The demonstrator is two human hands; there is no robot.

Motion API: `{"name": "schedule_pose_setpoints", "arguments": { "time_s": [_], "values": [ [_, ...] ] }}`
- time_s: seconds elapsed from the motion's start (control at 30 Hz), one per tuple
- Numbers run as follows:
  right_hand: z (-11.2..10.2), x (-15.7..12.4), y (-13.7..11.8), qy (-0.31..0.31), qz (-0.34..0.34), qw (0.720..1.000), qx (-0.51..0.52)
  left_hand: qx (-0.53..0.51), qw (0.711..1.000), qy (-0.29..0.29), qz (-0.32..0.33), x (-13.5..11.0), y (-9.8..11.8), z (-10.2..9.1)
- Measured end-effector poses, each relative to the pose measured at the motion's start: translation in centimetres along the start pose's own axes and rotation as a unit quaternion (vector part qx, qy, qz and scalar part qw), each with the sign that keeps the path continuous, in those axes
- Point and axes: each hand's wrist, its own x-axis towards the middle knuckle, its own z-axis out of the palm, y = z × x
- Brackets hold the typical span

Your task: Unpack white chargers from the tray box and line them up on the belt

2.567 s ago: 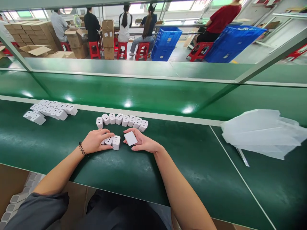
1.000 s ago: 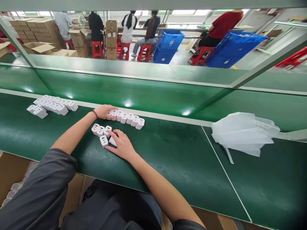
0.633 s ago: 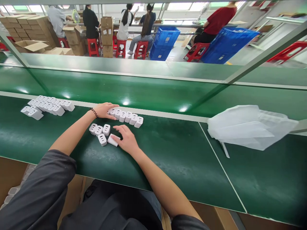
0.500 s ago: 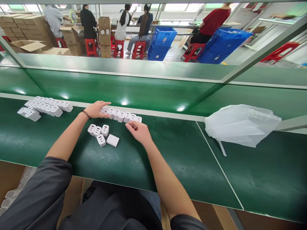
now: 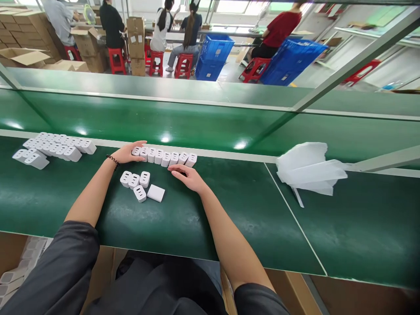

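A row of white power adapters (image 5: 159, 156) stands along the far edge strip of the green work surface. My left hand (image 5: 127, 153) cups the row's left end, with fingers stretched along the far side and thumb on the near side, apart from each other. Close to the near side of the row's right half is my right hand (image 5: 187, 176), fingers extended and thumb apart, nothing in it; whether the fingertips touch an adapter I cannot tell. Nearer to me lie several loose adapters (image 5: 134, 180), and one (image 5: 155, 193) is on its side.
At the far left stands a larger block of adapters (image 5: 54, 146). A crumpled white plastic bag (image 5: 308, 168) lies at right by a slanting metal post (image 5: 354, 61). Across the belt, people sit near blue crates (image 5: 213, 57) and cartons (image 5: 136, 46). Clear plastic pieces (image 5: 19, 271) fill a box below left.
My right hand has drawn back slightly left from the row's right end, its fingers straighter. More of the row's ends shows, and the rightmost adapters now lean. The bag's shape has shifted.
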Motion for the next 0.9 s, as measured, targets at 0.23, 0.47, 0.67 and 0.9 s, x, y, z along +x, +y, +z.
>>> {"name": "schedule_pose_setpoints", "arguments": {
  "time_s": [0.23, 0.47, 0.67, 0.9],
  "values": [
    [2.0, -0.6, -1.8, 0.001, -0.036, 0.998, -0.054, 0.045, 0.999, 0.022, 0.003, -0.9, 1.2, -1.1],
    [5.3, -3.0, -5.3, -0.137, -0.112, 0.945, -0.275, 0.169, 0.975, 0.070, 0.130, -6.9, 7.2, -2.6],
    [4.6, -2.9, -5.3, -0.169, -0.111, 0.969, -0.142, 0.280, 0.940, 0.008, 0.193, -12.1, 7.0, 1.6],
    [4.4, -3.2, -5.5, -0.195, -0.117, 0.971, -0.070, 0.357, 0.911, 0.147, 0.148, -13.8, 6.7, 5.8]
  ]
}}
